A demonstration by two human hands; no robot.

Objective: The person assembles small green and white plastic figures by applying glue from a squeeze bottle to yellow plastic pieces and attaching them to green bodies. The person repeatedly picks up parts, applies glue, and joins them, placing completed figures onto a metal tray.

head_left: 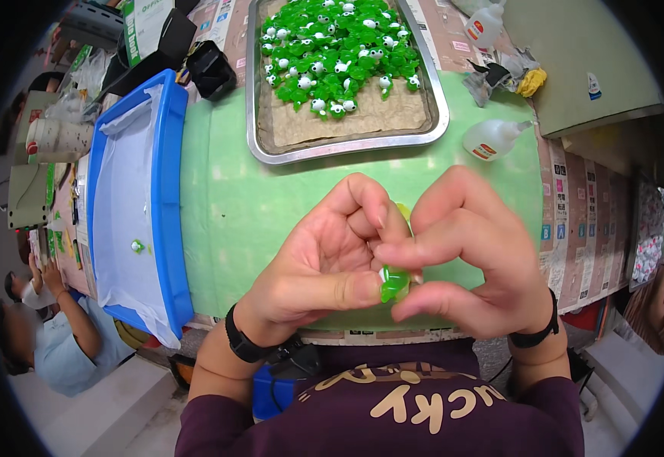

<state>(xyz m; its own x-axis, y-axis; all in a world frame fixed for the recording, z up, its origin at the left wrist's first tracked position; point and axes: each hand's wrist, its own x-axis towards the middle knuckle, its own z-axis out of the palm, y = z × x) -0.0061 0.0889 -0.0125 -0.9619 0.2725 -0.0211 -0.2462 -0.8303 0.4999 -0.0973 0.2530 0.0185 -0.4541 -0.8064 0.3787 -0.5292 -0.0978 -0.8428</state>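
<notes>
A small, shiny green plastic figure (395,286) with a bit of white is held up in front of my chest, over the green mat. My left hand (320,263), palm up with fingers curled, pinches it between thumb and fingers. From the other side, my right hand (480,255) closes its thumb and index finger around the same figure; this hand is slightly blurred. Behind the fingertips a yellow-green piece (403,210) peeks out, mostly hidden. Beyond my hands, a metal tray (347,151) lined with brown paper holds a heap of similar green-and-white figures (339,53).
At left stands a blue bin (166,206) lined with white, with one figure (137,246) inside. White squeeze bottles (492,139) and crumpled rags (503,80) lie at right. A black holder (210,70) sits left of the tray. Another person (73,335) works at far left.
</notes>
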